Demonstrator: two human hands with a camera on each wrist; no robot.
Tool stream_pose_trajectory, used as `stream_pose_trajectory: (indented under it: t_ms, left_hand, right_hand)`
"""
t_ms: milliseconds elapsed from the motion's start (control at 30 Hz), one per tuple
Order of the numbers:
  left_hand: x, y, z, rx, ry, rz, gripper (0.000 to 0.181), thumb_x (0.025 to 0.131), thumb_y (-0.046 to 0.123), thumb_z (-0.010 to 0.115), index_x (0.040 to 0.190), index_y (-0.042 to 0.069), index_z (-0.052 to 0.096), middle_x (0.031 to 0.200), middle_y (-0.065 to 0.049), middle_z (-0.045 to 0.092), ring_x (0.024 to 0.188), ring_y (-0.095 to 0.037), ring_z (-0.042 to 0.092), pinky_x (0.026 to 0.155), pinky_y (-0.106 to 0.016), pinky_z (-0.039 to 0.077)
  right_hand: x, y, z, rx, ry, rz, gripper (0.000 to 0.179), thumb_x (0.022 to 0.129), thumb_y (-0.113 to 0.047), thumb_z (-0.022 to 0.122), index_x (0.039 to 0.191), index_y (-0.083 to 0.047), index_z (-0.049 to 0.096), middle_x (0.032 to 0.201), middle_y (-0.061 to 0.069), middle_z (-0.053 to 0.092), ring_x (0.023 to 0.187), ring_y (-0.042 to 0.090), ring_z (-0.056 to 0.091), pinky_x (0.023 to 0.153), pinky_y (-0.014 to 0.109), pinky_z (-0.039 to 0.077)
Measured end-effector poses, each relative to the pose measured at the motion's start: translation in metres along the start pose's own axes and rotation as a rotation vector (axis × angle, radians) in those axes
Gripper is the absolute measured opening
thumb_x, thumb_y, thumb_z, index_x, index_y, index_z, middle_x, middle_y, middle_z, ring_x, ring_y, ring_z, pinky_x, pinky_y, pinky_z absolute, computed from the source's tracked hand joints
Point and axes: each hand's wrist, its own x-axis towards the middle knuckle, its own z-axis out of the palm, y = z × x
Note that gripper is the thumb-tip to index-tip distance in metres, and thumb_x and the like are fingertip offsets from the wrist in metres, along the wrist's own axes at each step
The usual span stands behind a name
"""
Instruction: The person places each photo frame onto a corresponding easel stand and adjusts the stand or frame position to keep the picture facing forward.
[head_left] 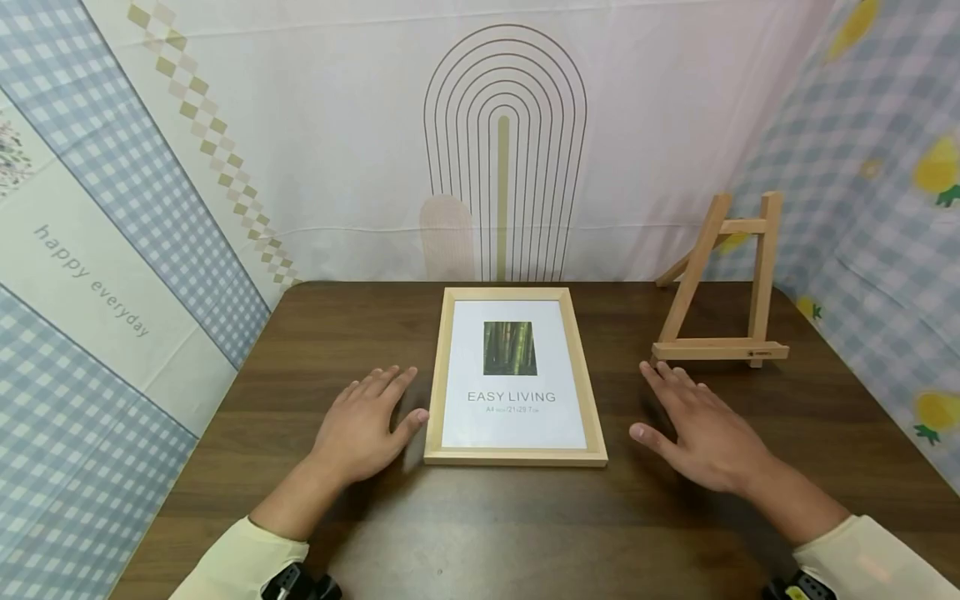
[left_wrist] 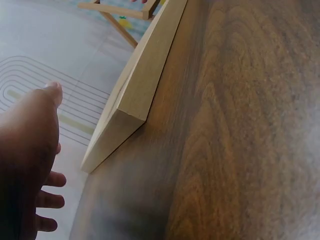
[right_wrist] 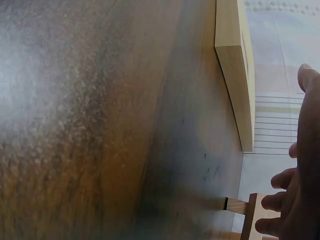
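Note:
A pale wooden picture frame (head_left: 514,457) lies flat on the table, its white sheet printed with "EASY LIVING" and a small forest picture. My left hand (head_left: 365,427) is just left of it, palm down with fingers extended and holding nothing; its thumb tip comes right up to the frame's left edge in the head view. To the right of the frame my right hand (head_left: 705,435) is spread the same way, also holding nothing. Its fingertips point at the lower ledge of a small wooden easel (head_left: 720,350), which stands upright at the back right.
The dark brown wooden table (head_left: 480,533) carries these things. Behind it hangs a white cloth (head_left: 337,150) with printed arches. Blue checked cloth (head_left: 885,275) with a fruit print borders the right side, and another checked cloth (head_left: 82,433) the left.

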Motion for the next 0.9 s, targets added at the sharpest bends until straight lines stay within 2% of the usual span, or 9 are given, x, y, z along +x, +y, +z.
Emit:
stream_pose_trajectory:
  t_ms: [200,400,667,900]
  left_hand:
    - [0.001,0.000,0.004,-0.010,0.042,0.003,0.068,0.103,0.061,0.046,0.149,0.012,0.053,0.145,-0.016,0.055,0.134,-0.039,0.050,0.107,-0.060,0.040]
    - [0.002,0.002,0.008,-0.018,0.045,-0.007,0.061,0.102,0.057,0.052,0.141,0.010,0.061,0.135,-0.015,0.062,0.124,-0.039,0.056,0.101,-0.059,0.045]
    - [0.002,0.006,0.009,-0.032,0.011,-0.015,0.057,0.103,0.052,0.054,0.139,0.009,0.063,0.131,-0.015,0.064,0.119,-0.038,0.058,0.099,-0.056,0.046]
    - [0.004,0.007,0.012,-0.060,-0.037,-0.045,0.058,0.103,0.050,0.056,0.140,0.006,0.060,0.130,-0.015,0.064,0.121,-0.038,0.058,0.101,-0.057,0.044]
  right_hand:
    - [0.001,-0.001,0.004,0.013,-0.010,0.017,0.086,0.103,-0.059,0.050,0.163,-0.004,0.021,0.160,0.026,0.032,0.141,0.050,0.036,0.107,0.068,0.035]
    - [0.002,-0.005,0.004,0.004,-0.015,0.047,0.086,0.102,-0.062,0.050,0.161,-0.003,0.029,0.151,0.030,0.043,0.134,0.052,0.044,0.098,0.069,0.042]
    - [0.005,-0.011,0.006,0.010,-0.034,0.066,0.084,0.101,-0.063,0.051,0.159,-0.004,0.034,0.145,0.029,0.048,0.130,0.050,0.048,0.091,0.066,0.048]
    - [0.010,-0.014,0.011,0.019,-0.037,0.067,0.082,0.100,-0.063,0.052,0.158,-0.007,0.038,0.140,0.026,0.052,0.123,0.046,0.054,0.084,0.062,0.053]
